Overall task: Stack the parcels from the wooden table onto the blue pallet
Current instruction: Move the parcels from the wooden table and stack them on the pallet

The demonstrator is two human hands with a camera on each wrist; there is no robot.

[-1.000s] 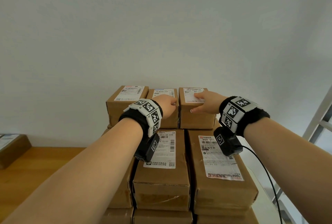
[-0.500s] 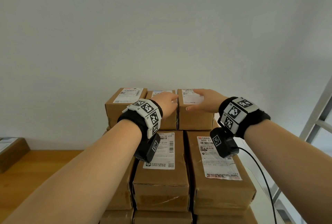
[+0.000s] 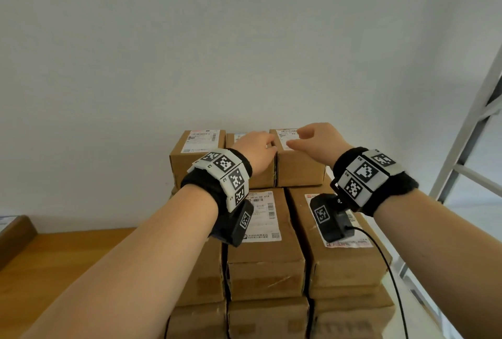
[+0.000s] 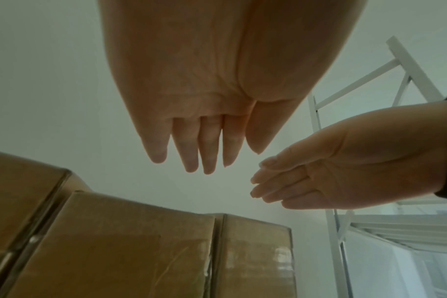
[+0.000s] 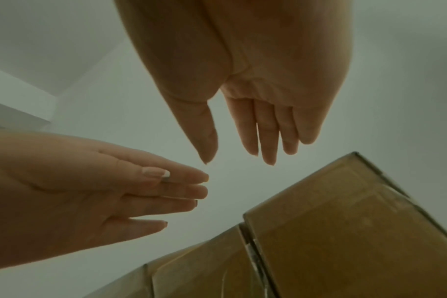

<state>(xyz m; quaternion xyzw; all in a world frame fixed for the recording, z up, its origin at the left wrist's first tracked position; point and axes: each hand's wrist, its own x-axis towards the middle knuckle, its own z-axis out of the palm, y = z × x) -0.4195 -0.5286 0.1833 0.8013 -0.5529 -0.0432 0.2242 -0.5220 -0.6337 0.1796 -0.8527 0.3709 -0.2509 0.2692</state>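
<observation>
The parcel stack (image 3: 271, 243) fills the centre of the head view, built in tight rows with labels facing up. This orientation keeps the flat, broad faces horizontal, so that each tier carries the next. The top tier holds three small parcels side by side against the wall: the left parcel (image 3: 197, 155), the middle parcel (image 3: 260, 175) and the right parcel (image 3: 300, 168). Their sides touch or nearly touch, which leaves no gap for a box to tip into.

The left hand (image 3: 256, 152) hovers over the middle parcel. The right hand (image 3: 316, 141) hovers over the right parcel. Both wrist views show the fingers (image 4: 207, 145) of each hand straight and relaxed, close together, holding nothing, with clear space between the fingertips and the cardboard. The right hand's fingers (image 5: 267, 131) show the same posture. Judgement: the palms-down position above the seam between the two parcels suits squaring them up or releasing the one on the right; the placing step appears complete.

The blue pallet is not visible; the stack hides whatever it stands on. The wooden counter (image 3: 68, 262) lies to the left, with one box corner (image 3: 16, 235) at the frame edge. A white metal frame (image 3: 467, 154) stands to the right. Judgement: further parcels remain to be fetched from the counter side.
</observation>
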